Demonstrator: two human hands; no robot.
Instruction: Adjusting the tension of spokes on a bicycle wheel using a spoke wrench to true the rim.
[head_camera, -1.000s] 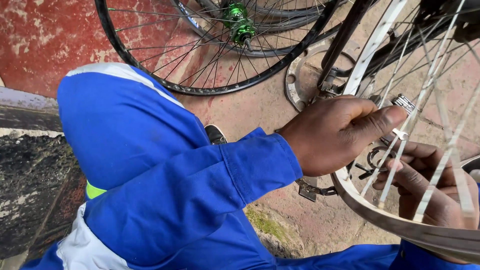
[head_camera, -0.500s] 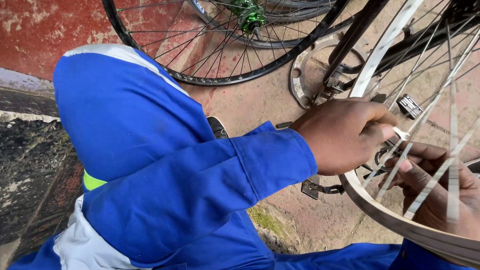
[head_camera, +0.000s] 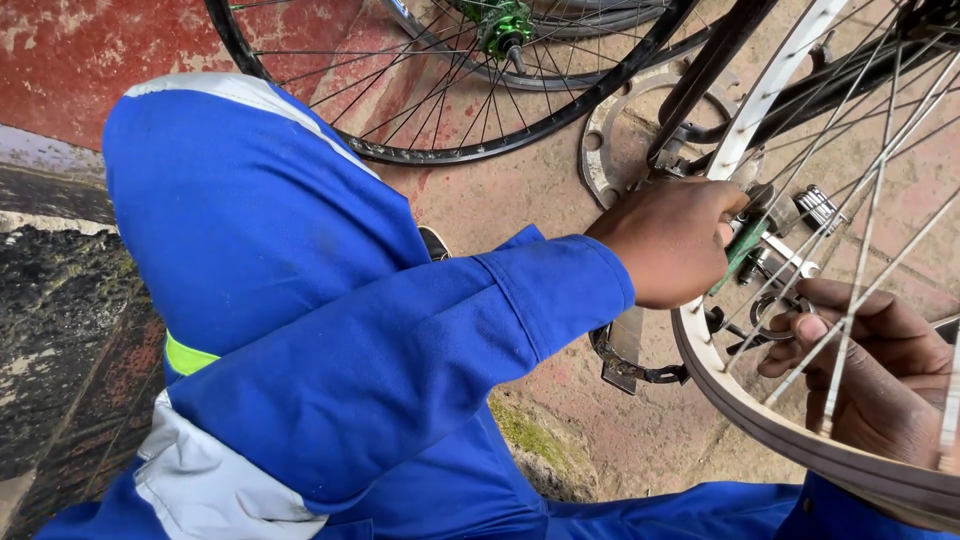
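Presently left hand (head_camera: 668, 240) pinches a green tool (head_camera: 738, 255) slanting up-right; right hand (head_camera: 880, 375) loosely cups spokes (head_camera: 850, 300).

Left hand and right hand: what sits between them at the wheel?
In the head view, silver spokes and the pale rim run between the left hand and right hand, beside a green-handled tool at the hub.

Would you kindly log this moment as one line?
left hand: gripping green-handled tool at silver spoked wheel | right hand: fingers behind spokes | black-rimmed wheel: behind
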